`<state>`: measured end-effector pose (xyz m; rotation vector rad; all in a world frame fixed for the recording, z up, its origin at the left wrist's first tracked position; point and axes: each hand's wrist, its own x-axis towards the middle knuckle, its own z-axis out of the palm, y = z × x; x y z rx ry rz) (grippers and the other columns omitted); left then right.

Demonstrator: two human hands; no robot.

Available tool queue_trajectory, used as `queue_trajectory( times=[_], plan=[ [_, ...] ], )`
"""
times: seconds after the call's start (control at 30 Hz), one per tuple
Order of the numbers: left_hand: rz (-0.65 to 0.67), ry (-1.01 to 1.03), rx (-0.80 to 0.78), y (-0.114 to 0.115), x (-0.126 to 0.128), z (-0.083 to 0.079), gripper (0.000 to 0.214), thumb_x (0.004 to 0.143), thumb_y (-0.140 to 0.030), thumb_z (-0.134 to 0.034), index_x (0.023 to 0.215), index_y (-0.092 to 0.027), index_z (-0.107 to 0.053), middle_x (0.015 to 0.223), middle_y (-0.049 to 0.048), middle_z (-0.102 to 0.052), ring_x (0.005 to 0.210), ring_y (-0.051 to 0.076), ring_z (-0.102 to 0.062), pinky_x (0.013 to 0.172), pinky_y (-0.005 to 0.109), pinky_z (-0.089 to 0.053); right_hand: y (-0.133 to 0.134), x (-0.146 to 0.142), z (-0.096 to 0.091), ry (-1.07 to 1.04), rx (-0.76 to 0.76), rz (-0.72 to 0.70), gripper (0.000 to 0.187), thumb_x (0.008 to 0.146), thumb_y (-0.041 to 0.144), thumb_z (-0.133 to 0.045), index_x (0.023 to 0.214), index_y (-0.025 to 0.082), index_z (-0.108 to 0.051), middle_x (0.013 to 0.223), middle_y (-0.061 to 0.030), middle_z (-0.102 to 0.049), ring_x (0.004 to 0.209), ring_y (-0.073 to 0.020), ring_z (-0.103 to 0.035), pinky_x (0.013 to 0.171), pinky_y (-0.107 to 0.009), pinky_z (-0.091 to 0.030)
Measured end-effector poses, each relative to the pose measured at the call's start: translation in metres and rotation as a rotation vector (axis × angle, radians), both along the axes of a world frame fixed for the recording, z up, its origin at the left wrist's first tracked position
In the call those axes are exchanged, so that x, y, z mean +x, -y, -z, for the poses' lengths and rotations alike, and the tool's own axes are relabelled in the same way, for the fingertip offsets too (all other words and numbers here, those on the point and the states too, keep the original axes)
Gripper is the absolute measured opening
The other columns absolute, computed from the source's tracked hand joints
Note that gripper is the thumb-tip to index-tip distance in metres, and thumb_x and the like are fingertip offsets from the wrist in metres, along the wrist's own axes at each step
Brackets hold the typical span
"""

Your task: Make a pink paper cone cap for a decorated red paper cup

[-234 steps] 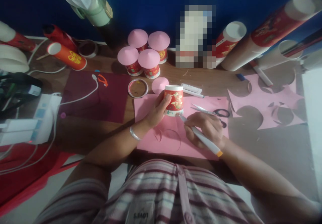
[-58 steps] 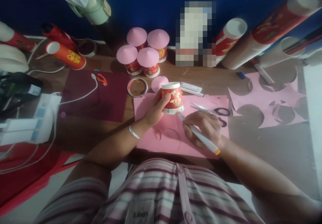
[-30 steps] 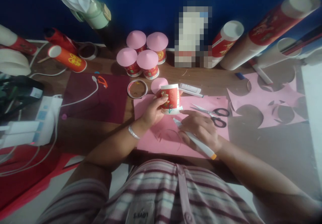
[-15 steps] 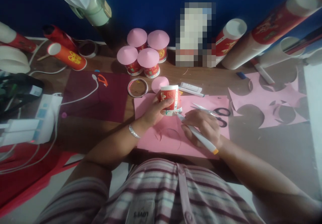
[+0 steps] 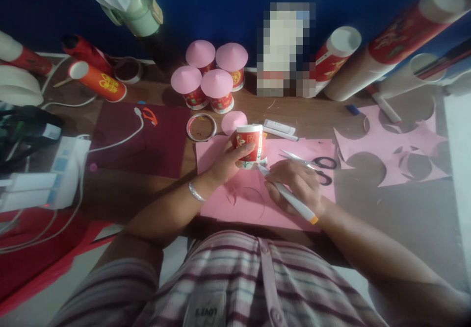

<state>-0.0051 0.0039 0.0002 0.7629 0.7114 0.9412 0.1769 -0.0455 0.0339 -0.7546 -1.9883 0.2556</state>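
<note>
My left hand [image 5: 230,158] is closed around a red patterned paper cup [image 5: 250,143] with a white top rim, its thumb across the front. Blue-green marks show along the cup's white lower edge. In my right hand [image 5: 296,182] is a white marker pen [image 5: 294,204] with an orange end; its tip meets or nearly meets that lower edge. Pink paper sheets [image 5: 221,204] lie beneath both hands. Scissors [image 5: 300,158] with black handles rest just beyond my right hand. Behind the cup, a pink paper cone [image 5: 234,121] is partly hidden.
Several red cups with pink cone tops [image 5: 217,84] stand at the back. A tape roll [image 5: 201,127], a glue stick [image 5: 279,127] and cut pink scraps [image 5: 397,140] lie around. Tall red-and-white tubes [image 5: 401,37] stand back right. A power strip [image 5: 68,170] with cables sits left.
The cup has turned slightly and shifted a little to the right in my left hand. My right hand and the marker pen have hardly moved.
</note>
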Motion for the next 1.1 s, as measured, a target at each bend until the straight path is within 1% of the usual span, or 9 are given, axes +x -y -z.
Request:
queue_trajectory(
  times=[0.13, 0.27, 0.5, 0.73, 1.0, 1.1],
  plan=[
    [-0.010, -0.017, 0.000, -0.0004, 0.0005, -0.0004, 0.046, 0.080, -0.048, -0.079, 0.115, -0.021, -0.066, 0.102, 0.0060, -0.074, 0.097, 0.024, -0.072, 0.083, 0.036, -0.058, 0.0005, -0.0007, 0.0007, 0.000, 0.000, -0.005, 0.017, 0.088, 0.012, -0.065, 0.102, 0.020, -0.059, 0.074, -0.0020, -0.069, 0.066, -0.0184, -0.068, 0.058, -0.032, -0.059],
    [-0.006, -0.001, -0.026, -0.0011, 0.0007, 0.0004, 0.049, 0.077, -0.048, -0.080, 0.114, -0.019, -0.065, 0.102, 0.0074, -0.074, 0.095, 0.023, -0.072, 0.082, 0.035, -0.057, 0.0004, -0.0013, 0.0005, 0.001, -0.010, -0.001, 0.018, 0.088, 0.012, -0.065, 0.103, 0.021, -0.060, 0.074, -0.0007, -0.069, 0.066, -0.0180, -0.069, 0.059, -0.032, -0.059],
    [0.004, 0.017, -0.020, -0.0007, 0.0006, 0.0007, 0.048, 0.078, -0.046, -0.080, 0.114, -0.019, -0.064, 0.103, 0.0078, -0.073, 0.093, 0.023, -0.072, 0.081, 0.035, -0.057, -0.0005, -0.0014, -0.0003, 0.006, -0.009, -0.010, 0.018, 0.089, 0.011, -0.065, 0.103, 0.020, -0.059, 0.076, -0.0022, -0.069, 0.067, -0.0182, -0.069, 0.060, -0.032, -0.060],
    [-0.025, 0.010, -0.055, -0.0011, 0.0012, 0.0025, 0.051, 0.076, -0.046, -0.082, 0.114, -0.019, -0.062, 0.103, 0.0078, -0.073, 0.096, 0.023, -0.071, 0.084, 0.036, -0.057, 0.0007, -0.0010, -0.0007, 0.016, 0.002, 0.035, 0.020, 0.086, 0.008, -0.066, 0.101, 0.021, -0.060, 0.073, 0.0000, -0.067, 0.064, -0.0180, -0.067, 0.058, -0.032, -0.058],
    [-0.016, 0.003, -0.027, -0.0010, 0.0006, 0.0030, 0.049, 0.078, -0.045, -0.081, 0.115, -0.020, -0.062, 0.105, 0.0070, -0.072, 0.096, 0.023, -0.071, 0.082, 0.035, -0.057, 0.0004, -0.0003, -0.0017, 0.041, 0.005, 0.014, 0.019, 0.087, 0.009, -0.065, 0.099, 0.022, -0.058, 0.073, 0.0002, -0.068, 0.064, -0.0169, -0.067, 0.058, -0.031, -0.059],
    [-0.021, 0.001, -0.021, -0.0009, 0.0007, 0.0024, 0.046, 0.079, -0.045, -0.080, 0.113, -0.019, -0.063, 0.103, 0.0066, -0.072, 0.094, 0.022, -0.070, 0.082, 0.034, -0.057, 0.0003, -0.0007, -0.0018, 0.042, 0.004, 0.009, 0.019, 0.087, 0.009, -0.065, 0.099, 0.020, -0.058, 0.073, -0.0006, -0.067, 0.064, -0.0173, -0.067, 0.058, -0.032, -0.058]
  ],
)
